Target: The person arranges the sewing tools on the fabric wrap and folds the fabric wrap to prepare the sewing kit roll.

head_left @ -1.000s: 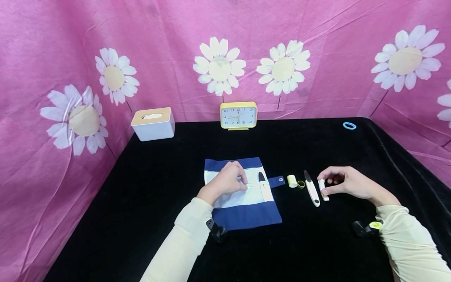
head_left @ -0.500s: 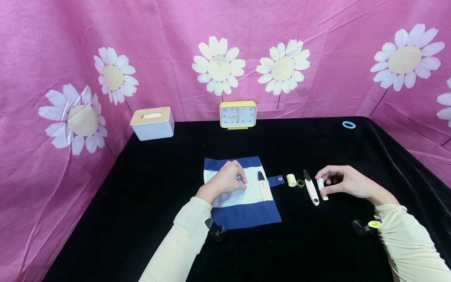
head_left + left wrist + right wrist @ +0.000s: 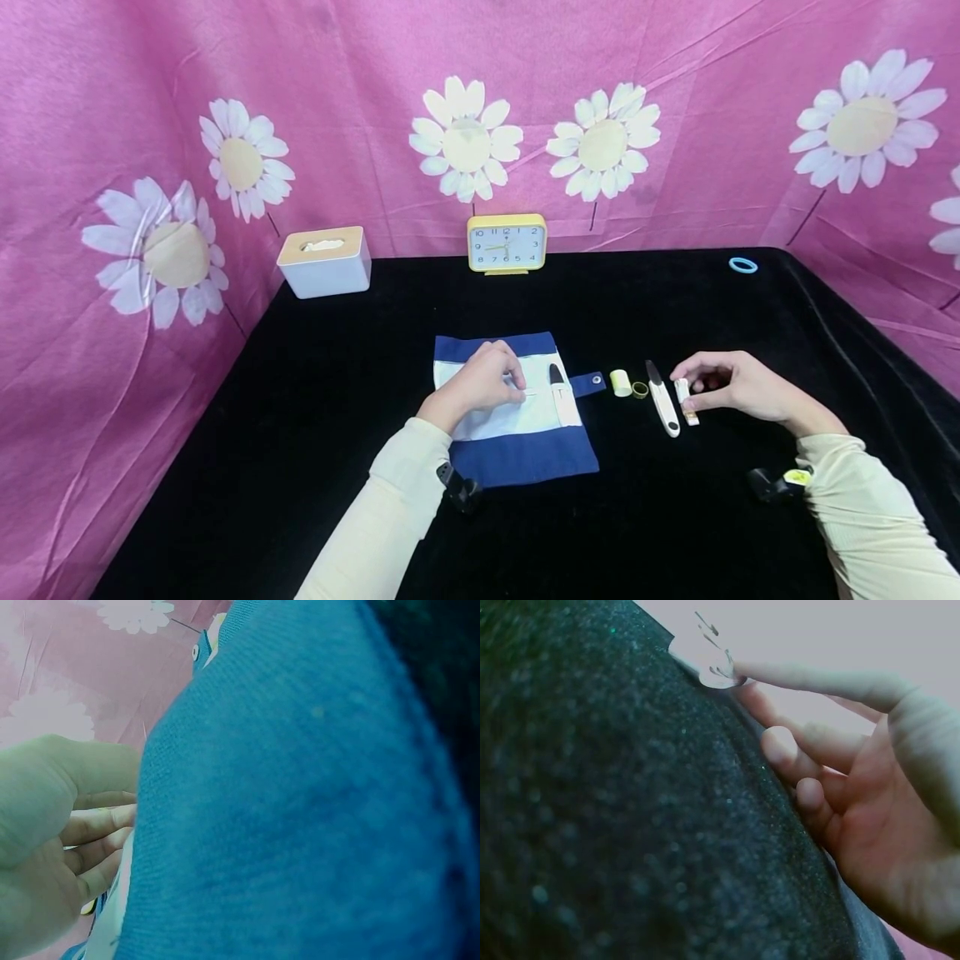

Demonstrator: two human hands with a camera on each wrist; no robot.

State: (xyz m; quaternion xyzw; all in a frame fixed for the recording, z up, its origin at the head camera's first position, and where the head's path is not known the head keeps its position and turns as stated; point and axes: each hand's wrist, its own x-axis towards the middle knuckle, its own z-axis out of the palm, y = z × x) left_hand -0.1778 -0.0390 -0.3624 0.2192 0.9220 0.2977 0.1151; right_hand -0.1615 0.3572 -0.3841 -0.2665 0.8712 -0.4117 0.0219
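Observation:
An unrolled blue-and-white cloth pouch (image 3: 517, 458) lies on the black-covered table. My left hand (image 3: 483, 383) rests over its white inside, thumb and index finger pinching the cloth near a small pale edge; in the left wrist view a blue flap hides the fingertips. A slim white tool with a black tip (image 3: 561, 396) sits in the pouch's right side. To the right, my right hand (image 3: 738, 387) pinches a small, narrow white object (image 3: 686, 402) with brownish marks between thumb and fingers; its exact kind is unclear. Beside it lies a white-handled tool with a dark tip (image 3: 663, 404).
A pale yellow cylinder (image 3: 621, 383) and a small gold-coloured ring (image 3: 640, 396) lie between the pouch's snap strap (image 3: 587, 385) and the dark-tipped tool. Farther back stand a tissue box (image 3: 330, 275) and a yellow clock (image 3: 507, 219). A blue ring (image 3: 742, 265) lies at the back right.

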